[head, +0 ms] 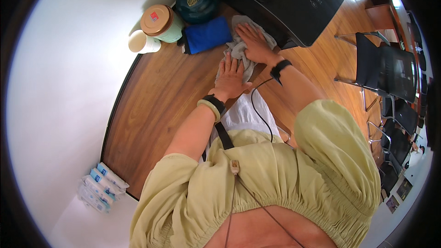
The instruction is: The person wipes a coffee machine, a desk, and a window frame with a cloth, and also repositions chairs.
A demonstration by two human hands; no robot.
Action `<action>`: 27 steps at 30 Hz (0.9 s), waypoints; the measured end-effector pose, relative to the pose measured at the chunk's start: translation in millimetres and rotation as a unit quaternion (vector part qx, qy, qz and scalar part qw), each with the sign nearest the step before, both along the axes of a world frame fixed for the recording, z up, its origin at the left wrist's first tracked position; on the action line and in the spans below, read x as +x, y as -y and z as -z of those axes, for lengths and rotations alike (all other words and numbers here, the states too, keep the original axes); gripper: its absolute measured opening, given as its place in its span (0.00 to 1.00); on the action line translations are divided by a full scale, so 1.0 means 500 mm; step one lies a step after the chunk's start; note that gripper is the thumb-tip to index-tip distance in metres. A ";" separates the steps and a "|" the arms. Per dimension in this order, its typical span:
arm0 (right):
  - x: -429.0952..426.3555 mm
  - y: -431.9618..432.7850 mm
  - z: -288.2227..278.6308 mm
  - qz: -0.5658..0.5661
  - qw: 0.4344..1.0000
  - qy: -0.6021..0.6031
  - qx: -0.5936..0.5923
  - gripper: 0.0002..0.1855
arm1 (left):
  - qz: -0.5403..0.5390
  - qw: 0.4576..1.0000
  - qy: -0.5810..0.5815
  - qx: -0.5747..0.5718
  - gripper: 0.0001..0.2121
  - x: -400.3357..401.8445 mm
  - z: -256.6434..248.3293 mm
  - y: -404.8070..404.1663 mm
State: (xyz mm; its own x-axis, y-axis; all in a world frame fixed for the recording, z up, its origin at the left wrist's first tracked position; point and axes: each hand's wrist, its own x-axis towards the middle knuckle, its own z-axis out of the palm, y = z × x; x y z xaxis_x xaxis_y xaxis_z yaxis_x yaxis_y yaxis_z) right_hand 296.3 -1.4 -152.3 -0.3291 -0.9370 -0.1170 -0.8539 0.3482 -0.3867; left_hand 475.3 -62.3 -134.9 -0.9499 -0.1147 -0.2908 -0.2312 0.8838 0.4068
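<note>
A crumpled grey cloth point(237, 50) lies on the wooden tabletop point(151, 100), near its right edge. My left hand point(230, 78) presses flat on the lower part of the cloth, fingers apart. On the upper part rests my right hand point(253, 43), palm down with the fingers a little spread, beside the black appliance. Neither hand is closed around the cloth. A folded blue cloth or pouch point(208, 36) lies just left of the grey cloth.
A black appliance point(299, 13) with a glass vessel stands at the top. Left of it are a dark green round container point(196, 3), a lidded canister point(162, 24) and stacked paper cups point(144, 43). Wrapped packs point(103, 186) lie lower left. Chairs point(386, 65) stand at right.
</note>
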 end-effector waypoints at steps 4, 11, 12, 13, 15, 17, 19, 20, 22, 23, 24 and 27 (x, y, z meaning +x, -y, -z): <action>0.053 -0.116 -0.006 0.106 0.992 -0.047 -0.045 0.39 | 0.036 0.998 -0.047 -0.003 0.38 0.023 -0.004 -0.023; 0.195 -0.134 0.079 0.272 0.941 0.002 -0.202 0.40 | 0.012 0.992 -0.125 0.005 0.29 0.109 0.040 -0.057; 0.226 -0.131 0.078 0.278 0.941 0.007 -0.195 0.40 | 0.018 0.991 -0.135 0.001 0.29 0.130 0.036 -0.057; 0.257 -0.124 0.072 0.282 0.941 0.015 -0.189 0.40 | 0.024 0.994 -0.107 -0.002 0.27 0.158 0.030 -0.053; 0.315 -0.116 0.058 0.278 0.941 0.020 -0.193 0.40 | 0.032 0.996 -0.087 -0.011 0.25 0.217 0.023 -0.047; 0.384 -0.111 0.052 0.273 0.942 0.029 -0.194 0.40 | -0.002 0.992 -0.127 -0.023 0.24 0.291 0.030 -0.051; 0.444 -0.098 0.048 0.226 0.965 -0.038 -0.125 0.38 | -0.012 0.988 -0.151 -0.039 0.24 0.364 0.041 -0.055; 0.478 -0.102 0.038 0.193 0.976 -0.043 -0.090 0.38 | -0.022 0.991 -0.122 -0.047 0.23 0.401 0.036 -0.060; 0.533 -0.098 0.056 0.182 0.978 -0.039 -0.095 0.37 | -0.029 0.992 -0.106 -0.062 0.22 0.456 0.041 -0.063; 0.552 -0.098 0.068 0.170 0.981 -0.023 -0.091 0.36 | -0.030 0.989 -0.114 -0.084 0.22 0.483 0.061 -0.063; 0.572 -0.102 0.061 0.170 0.980 -0.028 -0.095 0.36 | -0.033 0.987 -0.118 -0.105 0.23 0.506 0.056 -0.068; 0.612 -0.113 0.047 0.100 0.992 -0.003 -0.078 0.40 | -0.076 0.989 -0.117 -0.054 0.18 0.544 0.039 -0.078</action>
State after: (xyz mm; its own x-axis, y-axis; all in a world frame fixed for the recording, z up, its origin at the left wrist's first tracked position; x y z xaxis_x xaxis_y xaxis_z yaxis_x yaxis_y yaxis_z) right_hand 602.3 55.0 -175.7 -0.5105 -0.8595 0.0264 -0.7764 0.4475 -0.4439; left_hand 747.3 -23.3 -154.4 -0.9589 -0.2804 -0.0423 -0.2758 0.8874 0.3694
